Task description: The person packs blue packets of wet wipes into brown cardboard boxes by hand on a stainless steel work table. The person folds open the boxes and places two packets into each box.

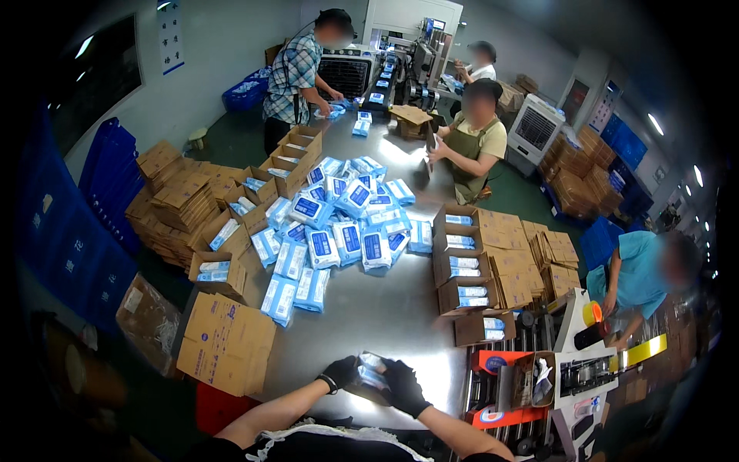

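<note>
Close to my body, at the table's near edge, I hold a blurred blue-and-white wipes pack between both black-gloved hands. My left hand is closed on its left side, and my right hand grips it from the right. A darker, brownish area shows low between the hands; whether a carton surrounds the pack I cannot tell. Beyond my hands a large heap of blue-and-white wipes packs covers the middle of the steel table.
Open cartons of packs line the right edge; more cartons line the left. Flattened cardboard lies near left. A roller conveyor with a tape machine stands at the right. Several co-workers are around, one at the table's far right.
</note>
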`<action>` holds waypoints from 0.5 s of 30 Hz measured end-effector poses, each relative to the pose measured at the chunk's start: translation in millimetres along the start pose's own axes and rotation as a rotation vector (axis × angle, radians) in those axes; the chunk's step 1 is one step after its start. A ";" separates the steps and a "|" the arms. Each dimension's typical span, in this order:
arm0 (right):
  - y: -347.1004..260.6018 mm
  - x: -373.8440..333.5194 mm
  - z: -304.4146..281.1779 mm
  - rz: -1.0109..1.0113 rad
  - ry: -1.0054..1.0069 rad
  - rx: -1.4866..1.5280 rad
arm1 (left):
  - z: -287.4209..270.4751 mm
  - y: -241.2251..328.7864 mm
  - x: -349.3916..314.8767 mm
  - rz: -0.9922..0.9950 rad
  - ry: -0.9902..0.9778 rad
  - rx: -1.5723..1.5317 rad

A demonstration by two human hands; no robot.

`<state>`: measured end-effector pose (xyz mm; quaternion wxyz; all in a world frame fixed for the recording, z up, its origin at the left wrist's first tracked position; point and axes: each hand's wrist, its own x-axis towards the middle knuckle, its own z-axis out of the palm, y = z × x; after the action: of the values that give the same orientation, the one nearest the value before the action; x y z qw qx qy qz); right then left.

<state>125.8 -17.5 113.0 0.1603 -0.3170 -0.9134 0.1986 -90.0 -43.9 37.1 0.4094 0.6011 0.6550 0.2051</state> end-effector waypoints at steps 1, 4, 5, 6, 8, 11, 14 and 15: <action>-3.3 -4.0 9.4 0.004 -0.048 0.033 | 2.7 2.5 0.0 0.005 0.004 0.034; -7.5 -10.6 25.1 0.075 -0.211 -0.052 | 13.1 -5.7 -2.2 0.001 0.011 0.095; -11.9 -7.8 25.9 0.157 -0.338 -0.061 | 18.9 -13.0 -4.9 0.029 0.032 0.132; -13.3 -8.9 26.0 0.101 -0.335 -0.135 | 21.0 -10.2 -8.6 0.015 0.071 0.108; -10.4 -9.3 21.3 0.072 -0.228 -0.127 | 17.9 -6.5 -4.4 -0.052 0.048 0.107; -31.2 -25.8 -9.9 0.354 0.018 0.089 | 7.3 0.6 -9.6 -0.129 0.126 0.073; -3.4 -83.0 1.1 0.668 0.144 0.191 | -3.3 46.6 -23.0 -0.116 0.251 0.103; -1.5 -89.0 9.5 0.658 0.119 0.239 | 2.9 40.0 -23.7 -0.001 0.237 0.157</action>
<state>187.6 -78.3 90.5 0.1769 -0.5842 -0.7218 0.3261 -64.3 -59.4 72.8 0.2809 0.6024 0.7132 0.2225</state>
